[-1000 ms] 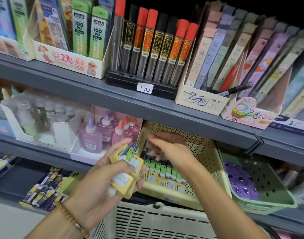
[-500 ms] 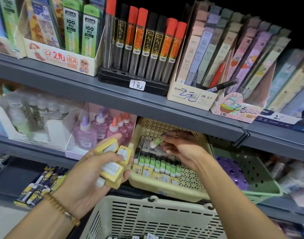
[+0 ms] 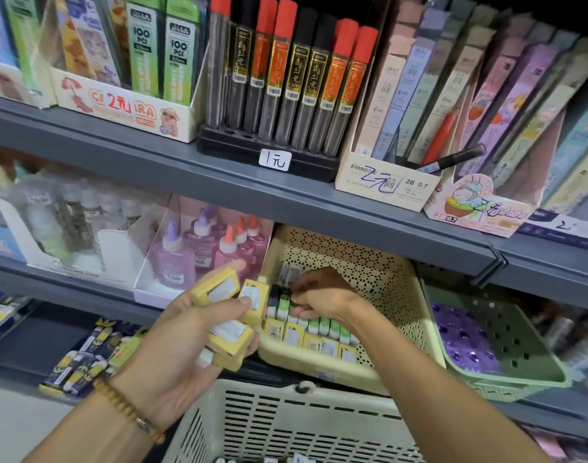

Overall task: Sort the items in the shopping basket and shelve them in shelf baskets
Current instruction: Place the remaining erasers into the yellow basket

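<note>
Glue stick now lowered into cream basket, right hand pinching it; left hand grips yellow boxes.

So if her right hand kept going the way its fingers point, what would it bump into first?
Probably the green-capped sticks standing in the cream basket: the right hand points left and slightly down, its fingertips already at their caps. Depth is hard to judge.

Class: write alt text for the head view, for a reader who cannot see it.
A right hand sets a green-capped item into a cream shelf basket of similar items, while the left hand holds several yellow packs. A shopping basket sits below.
</note>
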